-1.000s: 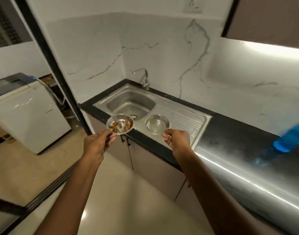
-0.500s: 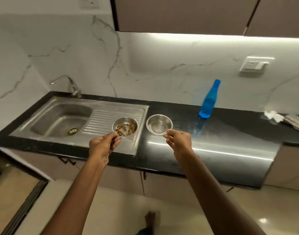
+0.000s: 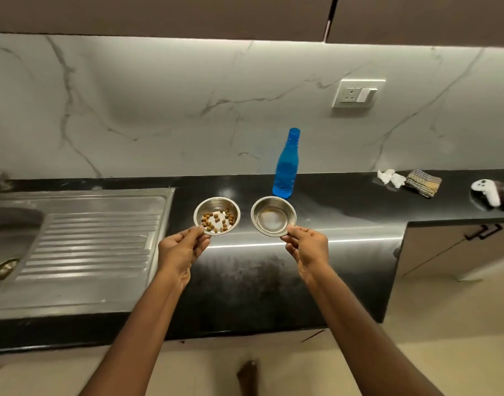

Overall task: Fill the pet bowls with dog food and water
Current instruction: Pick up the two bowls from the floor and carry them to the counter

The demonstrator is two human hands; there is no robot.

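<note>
I count two bowls [image 3: 216, 215] [image 3: 273, 215], one pinched in each hand [image 3: 182, 248] [image 3: 309, 245] before one bottle [image 3: 286, 164]; sink [image 3: 82, 241] left of it.

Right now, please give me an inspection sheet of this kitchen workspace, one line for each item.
Surface: black countertop, glossy, with dull smears near its front edge.
Job's things: steel bowl with kibble, a few pieces in it; second steel bowl, no kibble, whether it holds water cannot be told; blue bottle upright behind it.
Clutter: crumpled tissue, striped cloth, white controller, at the right end.
Grippers: left hand pinches the kibble bowl's rim; right hand pinches the other bowl's rim.
Cables: nothing seen.
Surroundings: steel sink with drainboard at left, wall socket, cabinets above.
</note>
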